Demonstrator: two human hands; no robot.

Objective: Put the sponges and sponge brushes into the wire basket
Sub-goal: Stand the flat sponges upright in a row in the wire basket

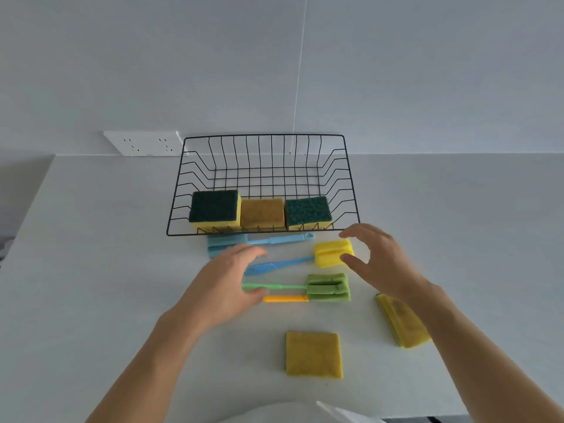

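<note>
Head view: the wire basket stood on the white tabletop at 12 o'clock from the hands, against the wall. Three sponges lay in a row along its near side: a green-topped sponge at the left, a yellow sponge in the middle, and a second green-topped sponge at the right. Just outside the basket's near rim, at its 6 o'clock, lay the blue sponge brush. Nearer the person lay the yellow-headed brush with a blue handle, then the green sponge brush, with a short orange handle just beside its head. The left hand was over the handles at 9 o'clock from the brush heads, its grip apart with fingers extended; contact with the handles could not be determined. The right hand was at 3 o'clock from the yellow head, its grip apart, thumb tip at the head. A flat yellow sponge lay at 6 o'clock from the brushes, and a tilted yellow sponge at 4 o'clock, partly under the right forearm. A wall socket was at 10 o'clock from the basket.
</note>
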